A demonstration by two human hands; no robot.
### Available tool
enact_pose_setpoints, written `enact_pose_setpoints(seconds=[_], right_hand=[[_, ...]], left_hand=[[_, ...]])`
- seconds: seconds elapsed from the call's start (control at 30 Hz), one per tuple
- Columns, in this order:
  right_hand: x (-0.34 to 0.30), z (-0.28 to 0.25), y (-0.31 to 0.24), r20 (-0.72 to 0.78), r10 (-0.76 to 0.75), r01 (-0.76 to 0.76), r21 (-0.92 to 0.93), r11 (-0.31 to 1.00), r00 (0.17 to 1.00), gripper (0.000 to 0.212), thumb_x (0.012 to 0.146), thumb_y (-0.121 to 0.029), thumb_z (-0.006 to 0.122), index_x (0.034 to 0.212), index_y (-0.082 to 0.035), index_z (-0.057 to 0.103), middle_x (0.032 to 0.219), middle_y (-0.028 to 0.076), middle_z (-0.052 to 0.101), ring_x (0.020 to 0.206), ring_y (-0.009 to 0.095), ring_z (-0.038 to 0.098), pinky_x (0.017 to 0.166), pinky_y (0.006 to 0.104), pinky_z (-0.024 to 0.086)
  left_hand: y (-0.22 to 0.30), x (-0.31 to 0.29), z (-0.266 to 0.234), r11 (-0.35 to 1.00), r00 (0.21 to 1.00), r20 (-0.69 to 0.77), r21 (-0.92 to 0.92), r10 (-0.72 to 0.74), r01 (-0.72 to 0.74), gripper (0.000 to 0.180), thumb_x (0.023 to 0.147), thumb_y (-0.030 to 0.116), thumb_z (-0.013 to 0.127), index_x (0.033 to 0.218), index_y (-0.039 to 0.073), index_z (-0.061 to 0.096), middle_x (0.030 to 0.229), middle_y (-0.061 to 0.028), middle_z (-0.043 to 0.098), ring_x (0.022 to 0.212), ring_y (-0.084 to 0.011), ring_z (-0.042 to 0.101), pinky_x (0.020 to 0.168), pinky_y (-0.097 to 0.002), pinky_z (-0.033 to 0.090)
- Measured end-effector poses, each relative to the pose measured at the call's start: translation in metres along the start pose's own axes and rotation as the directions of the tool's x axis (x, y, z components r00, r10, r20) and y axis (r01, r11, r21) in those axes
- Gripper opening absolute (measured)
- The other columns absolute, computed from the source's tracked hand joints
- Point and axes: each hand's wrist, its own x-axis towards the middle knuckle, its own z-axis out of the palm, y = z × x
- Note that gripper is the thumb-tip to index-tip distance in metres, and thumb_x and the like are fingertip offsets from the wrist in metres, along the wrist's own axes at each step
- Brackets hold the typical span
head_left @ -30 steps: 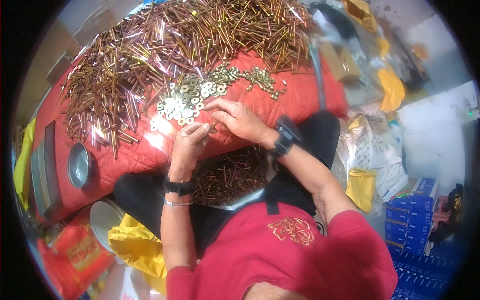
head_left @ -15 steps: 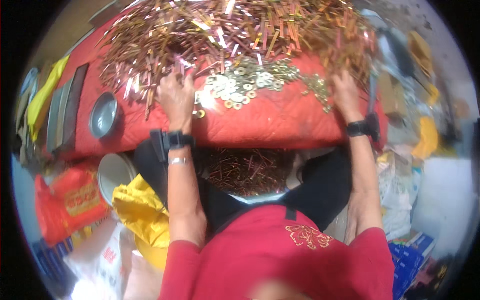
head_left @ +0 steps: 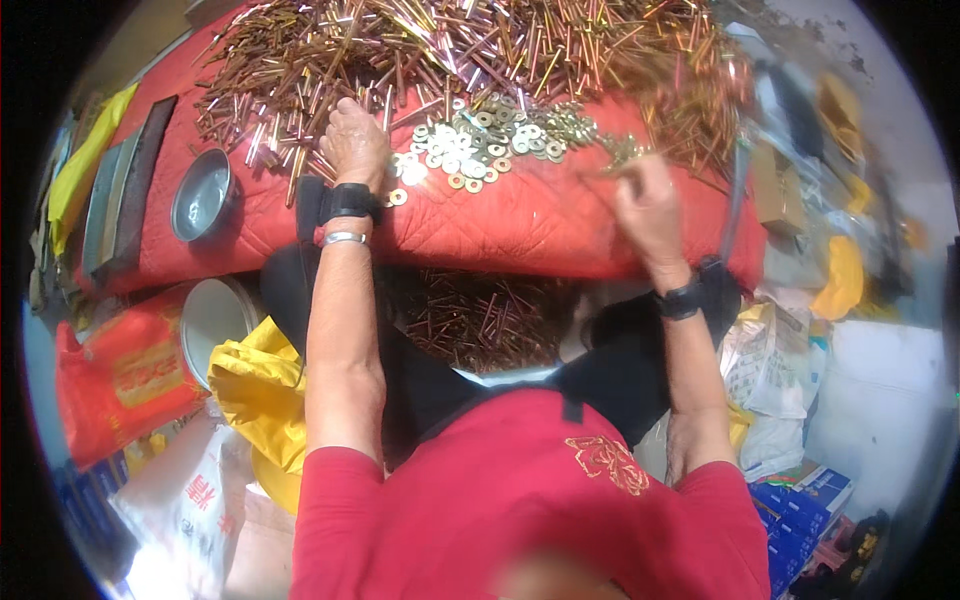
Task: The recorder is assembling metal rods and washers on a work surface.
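Note:
A large heap of long, copper-coloured bolts [head_left: 500, 50] covers the far part of a red quilted cloth [head_left: 500, 235]. In front of it lie flat washers [head_left: 465, 155], with small brassy pieces, probably nuts [head_left: 567, 138], to their right. My left hand [head_left: 356, 148] is closed at the heap's near edge, left of the washers; what its fingers hold is hidden. Motion blurs my right hand [head_left: 650, 205], above the cloth just nearer than the nuts. Its thumb and fingers are pinched together, and a thin blurred streak shows at their tips.
A grey metal bowl [head_left: 204, 197] sits on the cloth at the left, beside dark flat strips [head_left: 135, 190]. More bolts [head_left: 480, 315] lie below the table edge between my knees. Bags, a white bucket [head_left: 215, 325] and blue boxes [head_left: 805, 520] crowd both sides.
My right hand has come left and nearer, from the heap's right edge to over the cloth, and its fingers have drawn together. My left hand has closed, staying nearly in place.

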Motion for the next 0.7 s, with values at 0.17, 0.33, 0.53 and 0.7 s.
enact_pose_setpoints(seconds=[0.17,0.33,0.53,0.7], right_hand=[[-0.017,0.026,-0.004,0.264,0.060,-0.068,0.022,0.997,0.963,0.019,0.081,-0.008,0.061,0.098,-0.006,0.055,0.093,0.017,0.062,0.083,0.036,0.062,0.070,0.0430,0.049],[-0.008,0.030,-0.004,0.264,0.107,-0.083,-0.102,0.991,0.958,0.023,0.083,-0.014,0.062,0.104,-0.009,0.057,0.091,0.014,0.066,0.083,0.035,0.063,0.071,0.0431,0.051],[0.026,0.058,-0.013,0.218,0.062,-0.043,-0.087,0.995,0.974,0.025,0.083,-0.019,0.056,0.106,-0.008,0.058,0.091,0.020,0.065,0.087,0.037,0.063,0.075,0.0450,0.050],[0.031,0.085,0.002,0.288,0.113,-0.128,0.035,0.991,0.951,0.033,0.083,-0.021,0.057,0.115,-0.012,0.060,0.096,0.018,0.066,0.089,0.036,0.064,0.077,0.0417,0.051]], left_hand=[[0.004,-0.009,-0.001,0.909,0.987,-0.159,-0.407,0.022,-0.085,0.031,0.082,0.014,0.062,0.106,-0.002,0.049,0.096,-0.0239,0.061,0.092,-0.0389,0.061,0.080,-0.0471,0.047],[0.032,-0.017,-0.023,0.476,0.974,0.130,-0.855,-0.188,0.206,0.032,0.084,0.016,0.066,0.107,-0.001,0.053,0.085,-0.0132,0.064,0.065,-0.0218,0.062,0.061,-0.0320,0.051],[0.018,-0.009,-0.012,-0.623,0.694,0.710,-0.491,0.119,0.609,0.013,0.093,0.013,0.054,0.089,0.001,0.051,0.070,-0.0025,0.050,0.049,-0.0062,0.040,0.037,-0.0174,0.030],[0.024,-0.033,-0.021,-0.734,0.619,0.705,-0.208,0.346,0.647,0.010,0.089,0.007,0.057,0.091,-0.002,0.053,0.072,-0.0046,0.051,0.059,-0.0102,0.047,0.046,-0.0187,0.040]])
